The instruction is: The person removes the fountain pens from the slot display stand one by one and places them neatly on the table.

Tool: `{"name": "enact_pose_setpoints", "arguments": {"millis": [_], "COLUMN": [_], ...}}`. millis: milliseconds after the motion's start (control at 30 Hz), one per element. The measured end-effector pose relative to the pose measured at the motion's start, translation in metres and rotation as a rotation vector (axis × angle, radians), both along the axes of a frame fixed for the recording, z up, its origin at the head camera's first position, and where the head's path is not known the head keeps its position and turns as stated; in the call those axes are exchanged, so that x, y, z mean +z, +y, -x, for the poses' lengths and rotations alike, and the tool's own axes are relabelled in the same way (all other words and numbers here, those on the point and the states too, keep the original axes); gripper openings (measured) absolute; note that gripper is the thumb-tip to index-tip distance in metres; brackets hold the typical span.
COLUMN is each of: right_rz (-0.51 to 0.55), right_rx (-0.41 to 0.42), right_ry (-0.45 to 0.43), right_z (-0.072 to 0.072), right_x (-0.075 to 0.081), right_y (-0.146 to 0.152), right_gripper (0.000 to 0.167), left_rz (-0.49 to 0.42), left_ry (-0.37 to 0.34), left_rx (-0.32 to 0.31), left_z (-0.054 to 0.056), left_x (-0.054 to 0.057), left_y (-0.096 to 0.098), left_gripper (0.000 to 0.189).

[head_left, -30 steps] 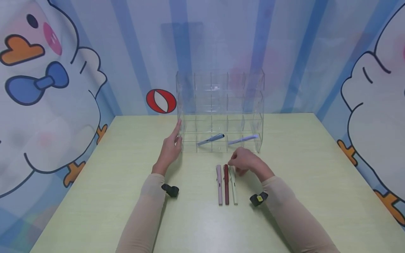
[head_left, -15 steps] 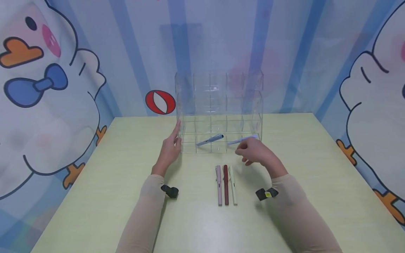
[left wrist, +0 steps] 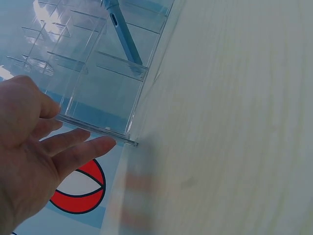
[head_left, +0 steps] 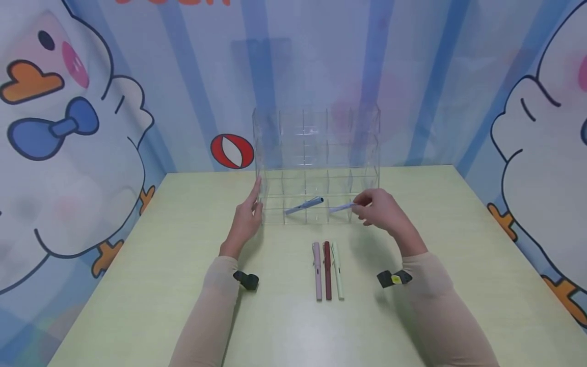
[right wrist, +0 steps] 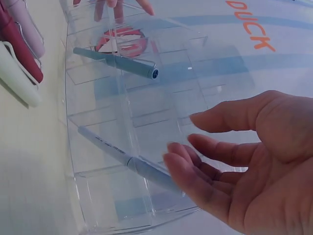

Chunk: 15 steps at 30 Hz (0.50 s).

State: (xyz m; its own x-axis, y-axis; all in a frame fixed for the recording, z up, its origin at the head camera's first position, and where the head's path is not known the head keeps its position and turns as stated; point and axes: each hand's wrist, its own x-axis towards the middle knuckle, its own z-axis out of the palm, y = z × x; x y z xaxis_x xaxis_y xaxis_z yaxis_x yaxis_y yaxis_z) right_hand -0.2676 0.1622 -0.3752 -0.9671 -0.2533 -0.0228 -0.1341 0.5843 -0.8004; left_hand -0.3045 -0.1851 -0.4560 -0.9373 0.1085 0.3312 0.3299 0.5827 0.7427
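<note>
A clear acrylic rack (head_left: 316,176) with rows of compartments stands at the back of the table. My left hand (head_left: 247,219) rests against its left side, fingers extended along the edge in the left wrist view. A blue pen (head_left: 304,205) leans across the bottom row, cap up and to the right. To its right lies a lavender pen (head_left: 340,208), slanted likewise. My right hand (right wrist: 259,161) is at this pen's cap end, thumb and fingers parted and a fingertip overlapping the cap in the right wrist view.
In front of the rack, a pink pen (head_left: 318,272), a dark red pen (head_left: 327,272) and a pale green pen (head_left: 338,272) lie side by side on the table (head_left: 137,306). A patterned curtain (head_left: 316,61) hangs behind.
My right hand has moved from beside the loose pens up and right to the lavender pen's cap end. My left hand has kept its place on the rack.
</note>
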Motion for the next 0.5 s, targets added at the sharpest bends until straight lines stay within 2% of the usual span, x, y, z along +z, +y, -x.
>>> {"name": "enact_pose_setpoints", "arguments": {"millis": [267,500], "right_rz": [-0.015,0.013], "right_rx": [-0.063,-0.145], "right_ry": [0.168,0.319], "right_z": [0.003,0.010], "right_x": [-0.001,-0.008], "right_y": [-0.001,0.002], "right_gripper": [0.031,0.030], "left_rz": [0.000,0.001], "left_ry": [0.001,0.016], "left_rx": [0.001,-0.003], "left_z": [0.002,0.001], "left_x": [-0.003,-0.002], "left_y": [-0.001,-0.001], "left_gripper": [0.073,0.072]}}
